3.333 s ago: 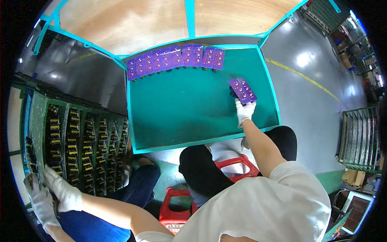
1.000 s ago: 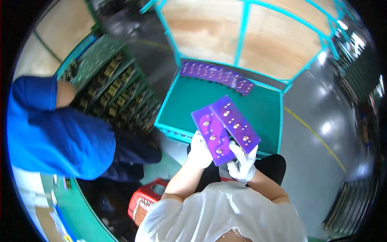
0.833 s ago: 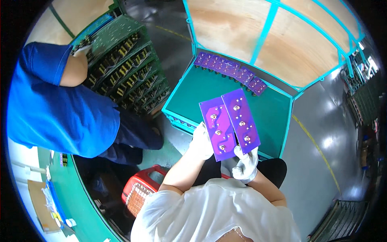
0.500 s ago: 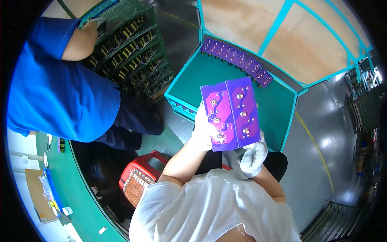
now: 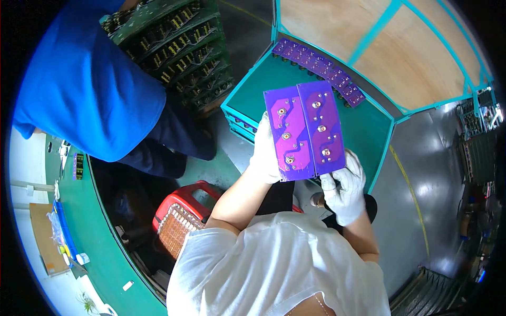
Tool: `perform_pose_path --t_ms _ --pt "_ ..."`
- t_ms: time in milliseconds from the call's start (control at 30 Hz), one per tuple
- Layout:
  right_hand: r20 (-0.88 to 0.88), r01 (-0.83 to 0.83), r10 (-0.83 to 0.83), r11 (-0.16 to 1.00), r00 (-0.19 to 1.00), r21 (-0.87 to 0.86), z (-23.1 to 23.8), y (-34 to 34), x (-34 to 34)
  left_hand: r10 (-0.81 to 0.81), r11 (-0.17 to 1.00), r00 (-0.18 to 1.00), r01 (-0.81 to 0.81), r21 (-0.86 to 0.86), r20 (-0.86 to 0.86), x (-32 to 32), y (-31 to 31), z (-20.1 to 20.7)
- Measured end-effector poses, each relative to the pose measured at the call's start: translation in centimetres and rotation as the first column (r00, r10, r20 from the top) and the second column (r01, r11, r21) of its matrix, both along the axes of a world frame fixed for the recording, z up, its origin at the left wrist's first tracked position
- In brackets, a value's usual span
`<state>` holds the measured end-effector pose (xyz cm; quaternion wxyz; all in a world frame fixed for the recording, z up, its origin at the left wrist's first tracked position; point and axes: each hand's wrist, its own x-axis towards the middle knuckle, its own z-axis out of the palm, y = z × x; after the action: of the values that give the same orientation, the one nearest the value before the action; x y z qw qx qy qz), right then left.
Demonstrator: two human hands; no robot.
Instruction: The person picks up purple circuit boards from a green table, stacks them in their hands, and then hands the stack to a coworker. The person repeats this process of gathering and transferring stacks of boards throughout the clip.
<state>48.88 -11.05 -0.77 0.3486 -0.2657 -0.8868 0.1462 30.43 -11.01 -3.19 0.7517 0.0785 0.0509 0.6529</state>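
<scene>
In the head view, the left hand (image 5: 263, 155), in a white glove, is clamped on the left side of a pair of purple boards (image 5: 307, 130), with most of its fingers hidden behind. The right hand (image 5: 346, 189) (it is gloved also) has its fingertips at the lower right corner of the pair; I cannot tell whether they squeeze it or only touch it. The pair is in the air in front of the white shirt (image 5: 279, 253), and in this view it covers the middle of the near edge of the green cart top (image 5: 253, 81). Its side with shiny metal spots is facing up.

About the progress, I judge that the work is in the middle of its course: a row of similar boards (image 5: 316, 66) already lies along the far edge of the green cart top, while the pair in the hands is not yet put down anywhere.

In the earliest frame, the right hand alone holds the boards over the right part of the cart top, and the left hand stretches toward the rack (image 5: 150, 18); now both hands are at the pair. Half a second ago, the right hand is curled just below the corner; now its fingers reach the edge. The row stays in place.
</scene>
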Motion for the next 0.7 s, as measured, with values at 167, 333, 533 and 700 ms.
perform_pose_path --t_ms 167,333,533,700 --pt "0.585 -0.111 0.063 0.993 0.808 0.047 8.6 -1.8 2.1 0.043 0.998 0.998 -0.045 0.036 0.043 -1.3 -0.3 0.9" --pt "0.931 -0.121 0.352 0.933 0.099 -0.339 14.8 -5.2 -1.4 0.139 0.982 0.986 -0.125 0.141 -0.092 -1.4 -0.5 2.2" --pt "0.840 -0.311 0.536 0.787 -0.082 -0.533 18.7 -7.1 -5.2 0.125 0.972 0.989 -0.139 0.191 0.080 -1.4 -0.8 1.6" --pt "0.768 -0.446 0.636 0.668 -0.074 -0.596 18.2 -7.2 -5.3 0.155 0.971 0.988 -0.158 0.182 0.027 -1.4 -1.0 2.5"
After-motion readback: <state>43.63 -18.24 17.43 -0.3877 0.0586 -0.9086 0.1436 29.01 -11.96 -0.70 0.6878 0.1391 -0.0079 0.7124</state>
